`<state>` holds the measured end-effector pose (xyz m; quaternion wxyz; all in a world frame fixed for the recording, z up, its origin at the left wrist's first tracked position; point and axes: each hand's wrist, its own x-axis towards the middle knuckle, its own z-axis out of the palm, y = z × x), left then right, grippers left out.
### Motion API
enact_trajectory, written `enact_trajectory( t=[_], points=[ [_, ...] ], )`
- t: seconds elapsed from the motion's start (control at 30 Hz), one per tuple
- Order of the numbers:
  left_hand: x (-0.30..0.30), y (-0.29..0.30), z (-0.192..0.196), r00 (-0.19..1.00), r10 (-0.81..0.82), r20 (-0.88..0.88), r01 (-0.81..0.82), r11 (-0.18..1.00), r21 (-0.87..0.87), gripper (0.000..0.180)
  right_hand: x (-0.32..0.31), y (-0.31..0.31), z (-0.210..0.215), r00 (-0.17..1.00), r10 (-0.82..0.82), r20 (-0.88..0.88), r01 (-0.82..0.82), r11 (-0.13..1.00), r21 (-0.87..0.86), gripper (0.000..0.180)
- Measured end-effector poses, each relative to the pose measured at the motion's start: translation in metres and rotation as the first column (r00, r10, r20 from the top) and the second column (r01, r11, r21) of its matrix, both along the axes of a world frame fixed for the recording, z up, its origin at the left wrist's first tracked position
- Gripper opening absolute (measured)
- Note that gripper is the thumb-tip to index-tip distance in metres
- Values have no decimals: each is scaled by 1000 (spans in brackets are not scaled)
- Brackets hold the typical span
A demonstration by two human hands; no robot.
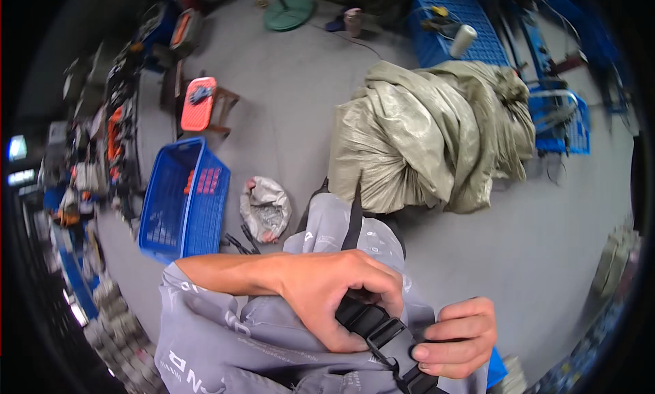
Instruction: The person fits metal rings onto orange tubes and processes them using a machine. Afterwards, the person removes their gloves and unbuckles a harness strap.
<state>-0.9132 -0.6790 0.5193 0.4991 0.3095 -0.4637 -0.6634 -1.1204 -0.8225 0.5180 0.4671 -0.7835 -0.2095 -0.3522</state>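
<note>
My left hand (pixel 338 292) reaches across from the left. Its fingers curl round a black buckle (pixel 368 319) on a wide strap in front of my body. On the other side my right hand (pixel 460 339) is closed, thumb and fingers pinching the edge of the black strap (pixel 417 379) just below the buckle. A grey printed garment (pixel 273 346) covers my lap and lies under both hands. A loose black strap end (pixel 354 223) runs up over the grey cloth. Part of the buckle is hidden behind my left fingers.
Ahead lies a large olive-green woven sack (pixel 430 135). To the left are a blue plastic basket (pixel 218 206), a small white sack (pixel 265 210) and a stool with an orange top (pixel 199 104). A blue crate (pixel 437 32) stands beyond the big sack; a green round base (pixel 289 13) is farther back.
</note>
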Motion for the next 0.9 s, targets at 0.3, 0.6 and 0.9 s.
enact_trajectory(
  t=[0.3, 0.6, 0.9],
  points=[
    [-73, -1, 11, 936, 351, 11, -351, 936, -24, 47, -4, -59, -3, 962, 262, 74, -259, 965, -41, 14],
    [-90, 12, 16, 884, 467, -22, -461, 862, -210, 35, 42, -41, 34, 819, 551, 159, -537, 835, -124, 10],
    [-74, 54, 28, 857, 511, 68, -486, 844, -226, 36, 76, 2, 50, 760, 637, 128, -622, 770, -140, 13]
  ],
)
